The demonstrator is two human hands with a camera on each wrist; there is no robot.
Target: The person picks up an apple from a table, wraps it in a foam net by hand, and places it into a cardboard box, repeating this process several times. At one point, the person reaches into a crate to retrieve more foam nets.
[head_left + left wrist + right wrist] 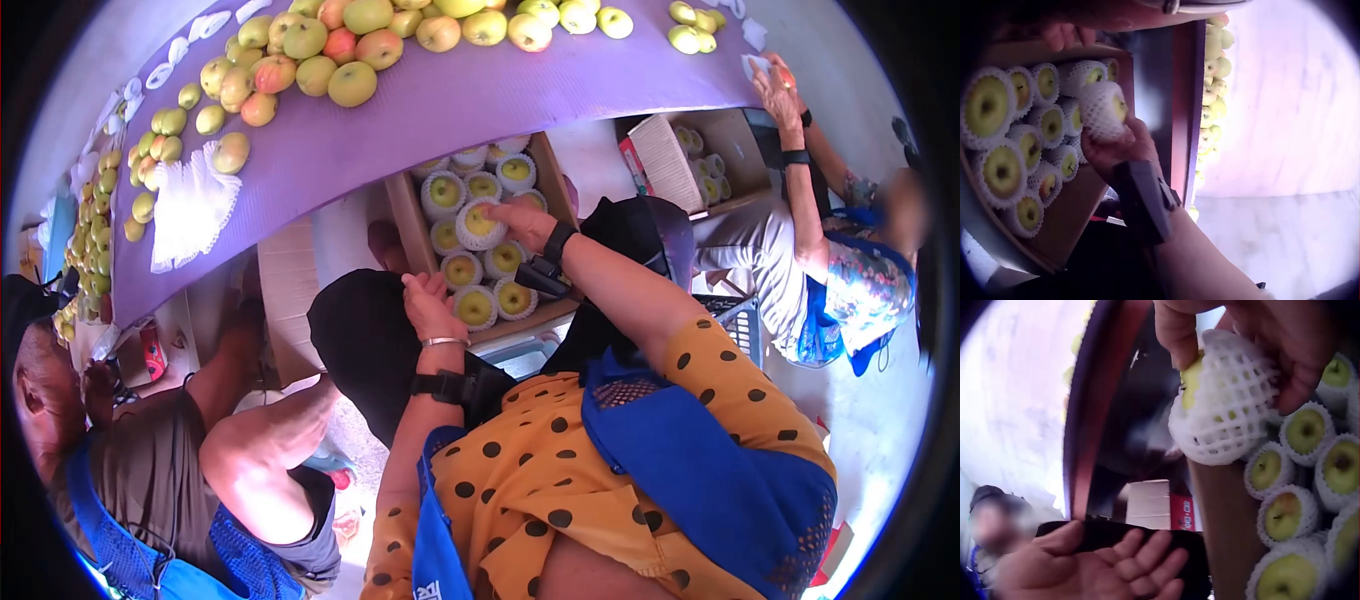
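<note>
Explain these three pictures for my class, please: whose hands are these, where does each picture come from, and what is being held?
There is no robot here, only a person working with bare hands. The wide, round picture comes from a camera worn on the head, looking forward and down. The other two come from a left-wrist camera and a right-wrist camera, showing the work close up. The right hand grips an apple in a white foam net over a cardboard box holding other netted apples. The left hand is near the box, holding nothing. On the purple-covered table lie loose apples and white foam nets.
</note>
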